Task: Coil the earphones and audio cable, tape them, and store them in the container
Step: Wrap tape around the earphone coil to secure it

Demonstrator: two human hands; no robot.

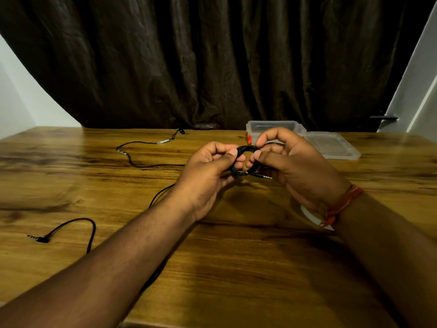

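Hands [246,166] around coiled cable [247,159]

No lettering, brand mark, number or sign can be read anywhere in this view. The clear plastic container [275,128] at the far right of the table [212,256] and its lid [333,145] lying beside it show no legible label, and the black cables on the table carry no readable markings.
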